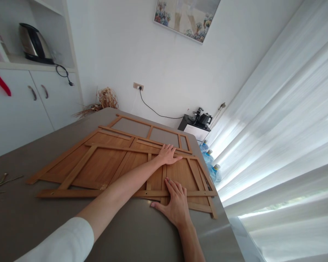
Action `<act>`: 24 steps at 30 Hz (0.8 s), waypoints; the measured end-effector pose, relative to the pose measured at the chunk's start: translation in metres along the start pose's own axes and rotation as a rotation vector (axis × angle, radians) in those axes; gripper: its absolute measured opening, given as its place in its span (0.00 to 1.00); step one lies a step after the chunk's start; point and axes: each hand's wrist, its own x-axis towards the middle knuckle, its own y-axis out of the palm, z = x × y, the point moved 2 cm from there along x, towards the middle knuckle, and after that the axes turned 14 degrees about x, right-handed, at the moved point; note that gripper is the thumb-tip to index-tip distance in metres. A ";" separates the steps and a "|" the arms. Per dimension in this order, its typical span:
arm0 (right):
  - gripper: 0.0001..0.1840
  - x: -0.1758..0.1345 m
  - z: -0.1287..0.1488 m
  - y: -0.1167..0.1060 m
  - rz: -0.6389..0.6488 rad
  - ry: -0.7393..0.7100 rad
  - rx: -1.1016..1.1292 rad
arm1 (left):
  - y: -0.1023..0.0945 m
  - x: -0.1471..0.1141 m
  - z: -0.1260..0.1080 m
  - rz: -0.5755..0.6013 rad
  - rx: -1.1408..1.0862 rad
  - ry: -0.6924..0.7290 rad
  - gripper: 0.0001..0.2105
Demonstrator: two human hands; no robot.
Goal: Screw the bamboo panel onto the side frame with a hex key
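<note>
Flat wooden panels [106, 163] with thin frame slats lie stacked on a grey table [57, 214]. My left hand [168, 154] reaches across them and rests palm down on the far edge of the upper panel, fingers spread. My right hand [173, 203] lies flat on the near edge of the panels, fingers apart, touching a slat and the table. Neither hand grips anything. A slatted open frame [150, 133] sticks out behind the panels at the far side.
Several small metal bits [5, 180] lie on the table at left. White cabinets [19, 105] carry a kettle [32, 43]. Dried grass [105, 100] sits by the wall. A small stand with a coffee maker [199, 120] and water bottles [210, 163] sit right, by curtains [284, 145].
</note>
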 end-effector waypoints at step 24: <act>0.23 -0.030 0.019 0.006 -0.240 -0.015 -0.086 | -0.112 -0.349 0.111 -0.073 0.075 -0.047 0.21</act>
